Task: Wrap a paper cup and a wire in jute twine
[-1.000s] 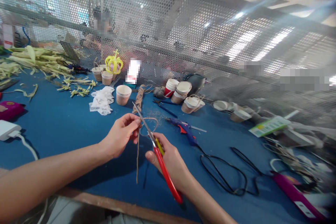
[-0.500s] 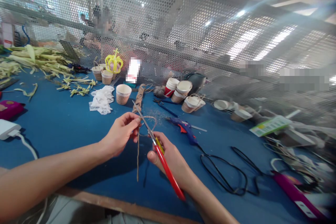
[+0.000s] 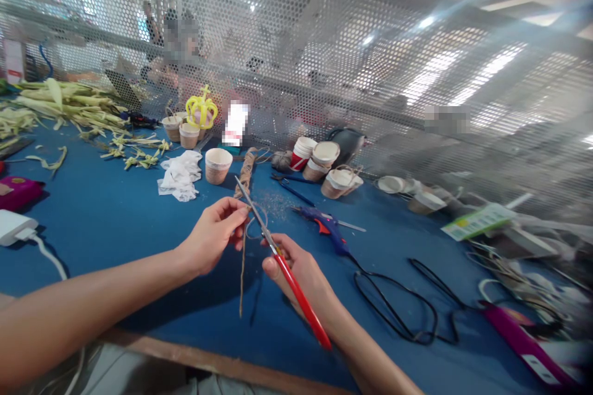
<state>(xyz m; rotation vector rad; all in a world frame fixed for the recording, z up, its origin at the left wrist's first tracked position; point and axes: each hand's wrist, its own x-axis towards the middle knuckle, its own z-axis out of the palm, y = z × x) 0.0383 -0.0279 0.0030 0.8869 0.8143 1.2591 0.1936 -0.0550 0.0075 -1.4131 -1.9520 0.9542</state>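
My left hand (image 3: 213,236) pinches a piece of brown twine (image 3: 242,281) between thumb and fingers. One end of the twine hangs straight down below the fingertips, and a thin loop curls beside the blades. In my right hand (image 3: 303,268) is a pair of red-handled scissors (image 3: 302,297), pointing up and to the left. The blades lie against the twine close to my left fingertips, and they look closed. Whether the twine is cut there cannot be made out. Behind the hands lies a wound bundle of twine (image 3: 247,166), near a twine-wrapped paper cup (image 3: 217,166).
A blue glue gun (image 3: 324,226) with a black cord lies to the right. Pliers (image 3: 296,188) and several cups (image 3: 340,183) stand behind it. At left are a crumpled white cloth (image 3: 180,176) and dried husks (image 3: 69,105). A perforated metal screen (image 3: 278,43) borders the back.
My right hand and the scissors' handles have shifted slightly right. The twine loop beside the blades has become smaller. My left hand has stayed almost in place.
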